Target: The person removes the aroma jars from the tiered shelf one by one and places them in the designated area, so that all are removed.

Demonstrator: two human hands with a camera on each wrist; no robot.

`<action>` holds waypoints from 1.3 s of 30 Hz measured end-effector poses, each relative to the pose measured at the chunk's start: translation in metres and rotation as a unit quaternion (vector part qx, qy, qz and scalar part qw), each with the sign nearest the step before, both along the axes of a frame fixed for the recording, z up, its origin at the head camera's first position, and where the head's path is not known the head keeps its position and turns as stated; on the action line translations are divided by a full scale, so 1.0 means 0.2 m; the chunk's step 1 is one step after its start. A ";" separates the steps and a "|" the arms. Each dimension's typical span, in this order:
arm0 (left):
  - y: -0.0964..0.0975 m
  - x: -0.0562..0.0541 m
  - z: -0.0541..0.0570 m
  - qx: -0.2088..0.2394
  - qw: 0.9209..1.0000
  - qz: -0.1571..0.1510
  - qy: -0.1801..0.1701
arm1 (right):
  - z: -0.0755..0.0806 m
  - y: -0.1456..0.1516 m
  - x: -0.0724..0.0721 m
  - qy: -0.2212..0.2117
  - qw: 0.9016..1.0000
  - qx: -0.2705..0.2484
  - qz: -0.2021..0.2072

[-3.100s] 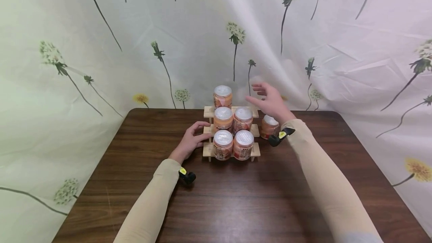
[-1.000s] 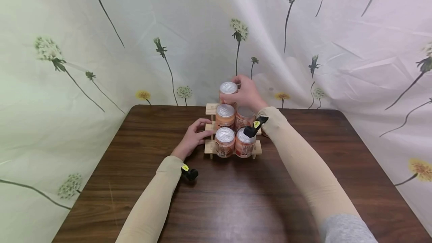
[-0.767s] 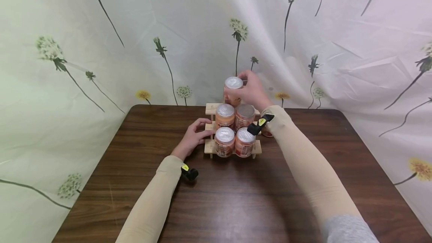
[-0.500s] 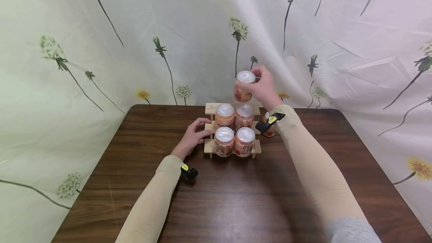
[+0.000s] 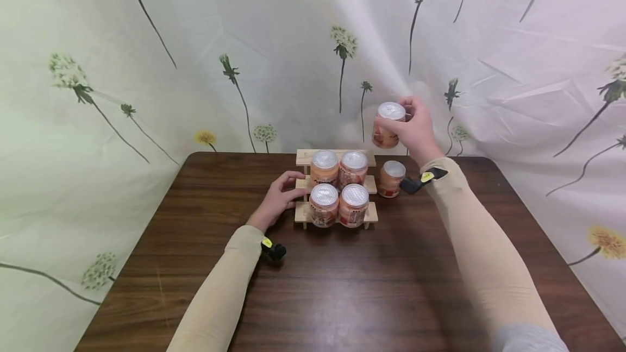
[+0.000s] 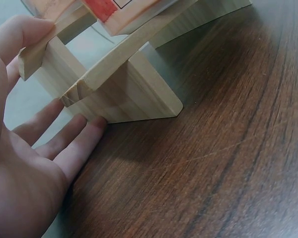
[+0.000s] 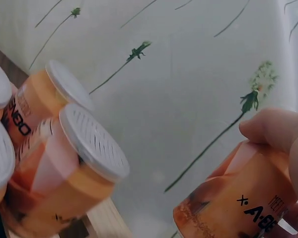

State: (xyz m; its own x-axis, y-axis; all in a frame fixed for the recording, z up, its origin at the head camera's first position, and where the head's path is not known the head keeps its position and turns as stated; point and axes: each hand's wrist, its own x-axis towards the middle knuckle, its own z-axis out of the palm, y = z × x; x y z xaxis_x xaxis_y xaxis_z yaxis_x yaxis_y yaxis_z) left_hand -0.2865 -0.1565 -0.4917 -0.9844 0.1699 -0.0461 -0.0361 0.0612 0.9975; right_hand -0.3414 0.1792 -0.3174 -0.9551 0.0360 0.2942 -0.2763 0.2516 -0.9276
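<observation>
In the head view my right hand (image 5: 415,126) holds an orange-labelled jar (image 5: 389,125) with a silvery lid, thumb in front and fingers behind. The jar hangs upright in the air, right of the stepped wooden rack (image 5: 371,212). The right wrist view shows the same jar (image 7: 238,193) under the thumb. My left hand (image 5: 276,200) rests against the rack's left end, its fingers extended. Seen from the left wrist, the fingertips (image 6: 97,124) touch the side panel low down, and one digit lies at a plank's end. Two jars stand on the middle step, two on the front step.
Another orange jar (image 5: 392,179) stands on the dark wooden table (image 5: 342,292), just right of the rack, below the held one. A pale dandelion-print cloth (image 5: 288,69) hangs behind the table's back edge.
My right hand came in over the rack, took the jar from the back step, lifted it and carried it to the right. The left hand stays at the rack's end.
</observation>
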 end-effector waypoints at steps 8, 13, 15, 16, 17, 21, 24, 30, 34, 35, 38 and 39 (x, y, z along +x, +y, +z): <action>0.00 0.00 0.01 -0.002 1.000 0.002 -0.003 | -0.04 0.16 0.05 -0.006 1.000 0.006 -0.015; 0.00 0.01 0.01 -0.001 1.000 0.000 0.000 | -0.08 0.28 0.08 -0.015 1.000 0.006 -0.019; 0.01 0.01 0.01 0.001 1.000 0.001 -0.002 | -0.10 0.32 0.09 -0.021 1.000 0.004 -0.018; 0.01 0.01 0.01 0.001 1.000 0.001 -0.003 | -0.12 0.34 0.09 -0.023 0.999 0.006 -0.021; 0.01 0.01 0.01 0.002 1.000 0.002 -0.004 | -0.13 0.36 0.09 -0.025 0.999 0.009 -0.023; 0.01 0.02 0.02 -0.002 1.000 0.006 -0.008 | -0.18 0.42 0.10 -0.037 0.998 0.044 -0.040; 0.01 0.02 0.03 -0.007 1.000 0.005 -0.009 | -0.21 0.46 0.10 -0.043 0.995 0.073 -0.052; 0.02 0.01 0.03 -0.008 1.000 0.001 -0.012 | -0.24 0.51 0.12 -0.049 0.993 0.083 -0.064; 0.02 0.01 0.03 -0.006 1.000 0.001 -0.006 | -0.27 0.54 0.11 -0.047 0.993 0.087 -0.070; 0.02 0.01 0.03 -0.005 1.000 0.001 -0.005 | -0.28 0.54 0.11 -0.050 0.992 0.091 -0.070; 0.02 0.01 0.03 -0.004 1.000 0.002 -0.006 | -0.32 0.56 0.11 -0.053 0.991 0.105 -0.069; 0.02 0.01 0.03 -0.003 1.000 0.002 -0.007 | -0.33 0.56 0.10 -0.053 0.990 0.110 -0.069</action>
